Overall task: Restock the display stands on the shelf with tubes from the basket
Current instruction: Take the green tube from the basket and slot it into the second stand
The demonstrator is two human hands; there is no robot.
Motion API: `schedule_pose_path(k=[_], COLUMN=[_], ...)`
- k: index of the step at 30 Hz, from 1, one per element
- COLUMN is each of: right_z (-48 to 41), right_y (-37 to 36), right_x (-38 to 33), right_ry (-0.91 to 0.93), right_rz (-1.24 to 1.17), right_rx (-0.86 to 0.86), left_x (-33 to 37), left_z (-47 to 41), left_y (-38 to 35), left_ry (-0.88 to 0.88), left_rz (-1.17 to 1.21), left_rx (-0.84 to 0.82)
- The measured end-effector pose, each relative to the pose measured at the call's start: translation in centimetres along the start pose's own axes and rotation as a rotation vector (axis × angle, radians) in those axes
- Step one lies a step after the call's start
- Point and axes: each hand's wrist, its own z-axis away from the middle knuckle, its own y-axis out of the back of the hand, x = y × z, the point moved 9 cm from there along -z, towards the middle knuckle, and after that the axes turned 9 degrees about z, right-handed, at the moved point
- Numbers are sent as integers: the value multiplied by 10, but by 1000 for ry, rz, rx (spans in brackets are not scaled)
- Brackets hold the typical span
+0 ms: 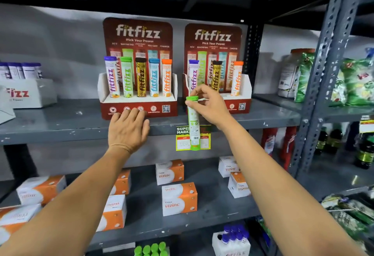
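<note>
Two red fitfizz display stands sit on the grey shelf (60, 122). The left stand (137, 110) holds a full row of tubes: purple, green, gold, blue, orange. The right stand (240, 104) shows a purple, a gold and an orange tube, with gaps between them. My right hand (210, 106) grips a green-capped tube (193, 126) near its cap, hanging upright in front of the right stand. My left hand (128, 130) lies flat on the shelf edge, fingertips touching the left stand's base. Green tube caps (151, 248) show at the bottom edge.
A white fitfizz box with purple tubes (22, 89) stands at the far left. Orange-and-white vizinc boxes (179, 198) fill the lower shelf. A price tag (182, 138) hangs from the shelf edge. A grey perforated upright (321, 73) and green packets (356, 81) are at right.
</note>
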Motion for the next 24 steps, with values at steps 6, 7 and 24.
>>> schedule_pose_path(k=[6, 7, 24], right_z=[-22, -26, -114], right_y=[30, 34, 105], right_x=[11, 11, -23], right_ry=[2, 10, 87], right_rz=[12, 16, 242], right_rx=[34, 35, 85], left_x=[68, 81, 101], left_z=[-29, -37, -45], left_y=[0, -1, -23], left_ry=[-120, -120, -51], left_rz=[95, 117, 63], left_rx=[38, 43, -14])
